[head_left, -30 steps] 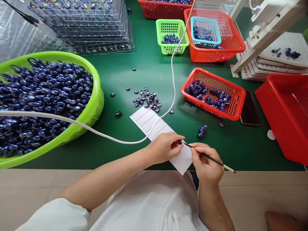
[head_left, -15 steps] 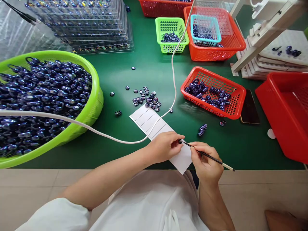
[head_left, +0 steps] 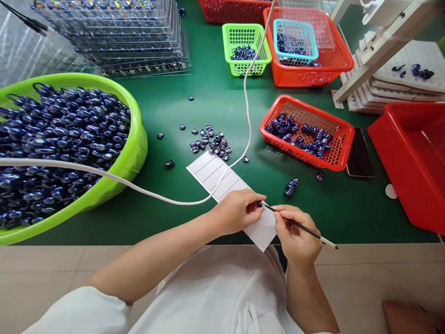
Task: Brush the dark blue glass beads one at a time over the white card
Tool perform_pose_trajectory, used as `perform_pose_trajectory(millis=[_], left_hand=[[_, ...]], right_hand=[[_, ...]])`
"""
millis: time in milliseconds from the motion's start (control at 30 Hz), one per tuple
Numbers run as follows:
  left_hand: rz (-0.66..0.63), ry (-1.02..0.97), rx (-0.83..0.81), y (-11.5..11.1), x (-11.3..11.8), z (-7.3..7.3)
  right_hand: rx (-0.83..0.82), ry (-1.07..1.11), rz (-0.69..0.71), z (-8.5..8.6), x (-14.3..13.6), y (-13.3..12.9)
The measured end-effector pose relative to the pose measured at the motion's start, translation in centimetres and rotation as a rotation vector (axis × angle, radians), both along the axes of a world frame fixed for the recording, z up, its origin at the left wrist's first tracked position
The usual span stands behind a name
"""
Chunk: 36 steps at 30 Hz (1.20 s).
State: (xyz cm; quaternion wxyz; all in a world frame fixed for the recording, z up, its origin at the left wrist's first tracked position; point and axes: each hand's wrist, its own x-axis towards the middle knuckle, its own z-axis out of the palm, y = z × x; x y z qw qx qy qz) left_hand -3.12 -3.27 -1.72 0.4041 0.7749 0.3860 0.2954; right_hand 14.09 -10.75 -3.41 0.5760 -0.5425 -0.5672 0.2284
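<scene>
My left hand (head_left: pixel 234 211) is closed in a pinch on a small dark shiny piece (head_left: pixel 259 203), held over a white ruled paper strip (head_left: pixel 264 233). In my right hand (head_left: pixel 299 236) is a thin paintbrush (head_left: pixel 306 228) with a black and pale handle, gripped like a pen. Its tip points left and meets the small piece, or comes very close; I cannot tell which. Beyond the strip's far end lies a loose group of dark glossy ring-shaped pieces (head_left: pixel 219 151). A short stack of purple-blue pieces (head_left: pixel 291 187) rests right of the strip.
A large green basket (head_left: pixel 142 139) heaped with dark looped pieces stands at left. Clear stacked trays (head_left: pixel 181 60) are behind it. A white cable (head_left: pixel 174 201) crosses the table and strip. Red basket (head_left: pixel 342 160), phone (head_left: pixel 359 155) and red bin (head_left: pixel 399 181) are at right.
The whole view has shifted very slightly. Both hands keep the same grip and pose, and the brush tip stays at the small piece.
</scene>
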Motion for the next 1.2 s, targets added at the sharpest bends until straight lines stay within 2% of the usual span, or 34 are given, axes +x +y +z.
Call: perform_pose_trajectory(millis=[800,1200], left_hand=[[0.013,0.000,-0.025,-0.03,0.05,-0.18],[0.027,0.014,-0.070,0.20,0.07,0.16]], right_hand=[[0.006,-0.049,0.015,-0.21,0.07,-0.10],[0.063,-0.239,0.111,0.26,0.34,-0.11]])
